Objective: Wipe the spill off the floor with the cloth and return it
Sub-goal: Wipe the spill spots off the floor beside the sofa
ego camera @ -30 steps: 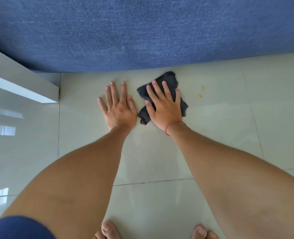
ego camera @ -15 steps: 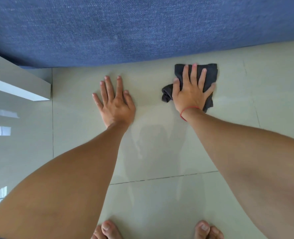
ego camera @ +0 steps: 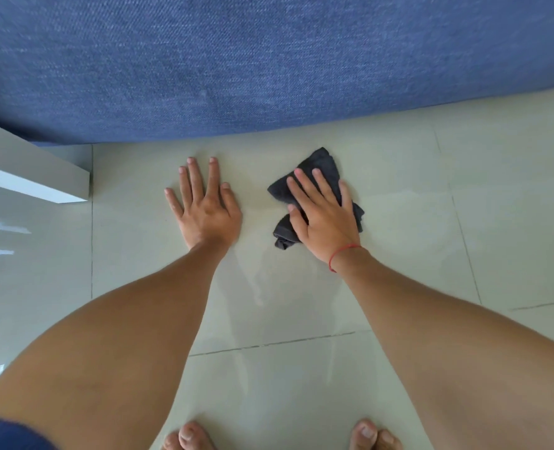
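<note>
We see the right hand (ego camera: 326,219) pressing flat, fingers spread, on the crumpled dark cloth (ego camera: 318,167) on the glossy tiled floor (ego camera: 399,238). The left hand (ego camera: 206,209) lies flat beside it, below blue woven fabric (ego camera: 269,60).

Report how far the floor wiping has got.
Done: no coloured spots show on the pale floor tiles around the cloth. In hand: the right hand presses flat on the crumpled dark cloth, while the left hand braces flat on the floor beside it, near the blue sofa. Left: finish wiping, lift the cloth and return it.
</note>
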`<state>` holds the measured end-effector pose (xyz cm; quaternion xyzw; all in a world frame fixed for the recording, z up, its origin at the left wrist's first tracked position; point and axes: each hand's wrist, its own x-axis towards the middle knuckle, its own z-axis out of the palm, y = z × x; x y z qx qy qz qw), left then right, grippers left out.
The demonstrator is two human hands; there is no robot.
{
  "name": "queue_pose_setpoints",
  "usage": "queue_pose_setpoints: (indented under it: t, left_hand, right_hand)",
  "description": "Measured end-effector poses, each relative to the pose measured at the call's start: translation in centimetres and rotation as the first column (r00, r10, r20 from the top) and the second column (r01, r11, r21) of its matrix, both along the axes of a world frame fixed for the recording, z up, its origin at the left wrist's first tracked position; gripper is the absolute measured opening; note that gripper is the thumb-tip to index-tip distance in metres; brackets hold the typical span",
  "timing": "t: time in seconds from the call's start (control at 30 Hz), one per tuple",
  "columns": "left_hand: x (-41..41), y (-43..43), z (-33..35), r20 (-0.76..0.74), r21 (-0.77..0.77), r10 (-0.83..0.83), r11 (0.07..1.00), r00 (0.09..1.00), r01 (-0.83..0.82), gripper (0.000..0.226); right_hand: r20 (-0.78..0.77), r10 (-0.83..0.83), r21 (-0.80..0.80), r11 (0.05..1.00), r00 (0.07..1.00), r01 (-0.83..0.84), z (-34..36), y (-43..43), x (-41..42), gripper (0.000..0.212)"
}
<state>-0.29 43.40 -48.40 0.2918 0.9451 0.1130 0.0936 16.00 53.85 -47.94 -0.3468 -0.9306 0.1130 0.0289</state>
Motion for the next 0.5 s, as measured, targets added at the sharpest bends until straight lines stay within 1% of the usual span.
queue_pose_setpoints:
  t: [0.1, 0.17, 0.23, 0.3, 0.33, 0.37, 0.5]
  left_hand:
    - [0.0, 0.1, -0.1, 0.001, -0.001, 0.008, 1.000, 1.000, -0.008, 0.055]
    - [-0.1, 0.0, -0.2, 0.002, 0.004, 0.014, 1.000, 1.000, -0.014, 0.055]
    - [-0.1, 0.0, -0.3, -0.001, 0.004, 0.015, 1.000, 1.000, -0.015, 0.055]
    - [-0.1, 0.0, -0.4, -0.003, -0.003, 0.012, 1.000, 1.000, -0.012, 0.055]
    - [-0.1, 0.1, -0.4, -0.002, -0.003, 0.013, 1.000, 1.000, -0.013, 0.055]
    - [-0.1, 0.1, -0.4, 0.000, -0.002, 0.013, 1.000, 1.000, -0.013, 0.055]
    - [-0.1, 0.0, -0.4, -0.003, 0.005, 0.004, 1.000, 1.000, -0.004, 0.054]
  right_hand:
    - [0.058, -0.164, -0.024, 0.986, 0.985, 0.166, 0.3, 1.9, 2.7, 0.054]
    - [0.113, -0.245, -0.039, 0.967, 0.963, 0.251, 0.5, 3.7, 3.5, 0.055]
    - [0.148, -0.319, -0.060, 0.942, 0.936, 0.330, 0.7, 5.1, 2.8, 0.053]
    - [0.163, -0.403, -0.072, 0.905, 0.901, 0.418, 0.6, 5.7, 0.6, 0.054]
    - [0.168, -0.420, -0.075, 0.896, 0.892, 0.437, 0.6, 5.7, -0.7, 0.054]
    - [0.169, -0.406, -0.081, 0.902, 0.898, 0.423, 0.6, 5.5, -2.1, 0.054]
    - [0.144, -0.202, -0.081, 0.973, 0.969, 0.215, 0.8, 3.6, -6.6, 0.053]
